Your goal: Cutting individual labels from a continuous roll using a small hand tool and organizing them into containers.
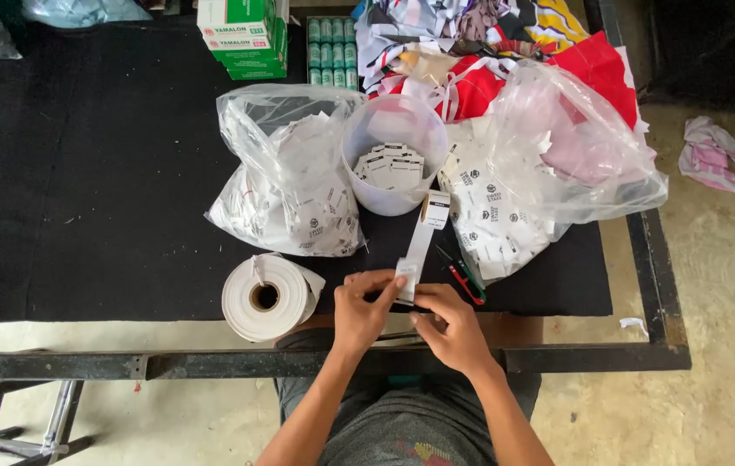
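My left hand (362,309) and my right hand (447,326) meet at the near edge of the black table (83,198). Together they pinch the lower end of a white label strip (419,242) that runs up toward a translucent plastic tub (394,151). The tub holds several cut white labels with dark print. A roll of white ribbon (266,298) lies on its side just left of my left hand. Small red and green snips (469,281) rest on the cloth right beside my right hand.
Two clear plastic bags of cut labels flank the tub, one left (285,185) and one right (540,164). Colourful fabric (488,34), a green and white box (242,36) and green thread spools (331,52) sit at the back. A black metal frame rail (212,362) runs along the front.
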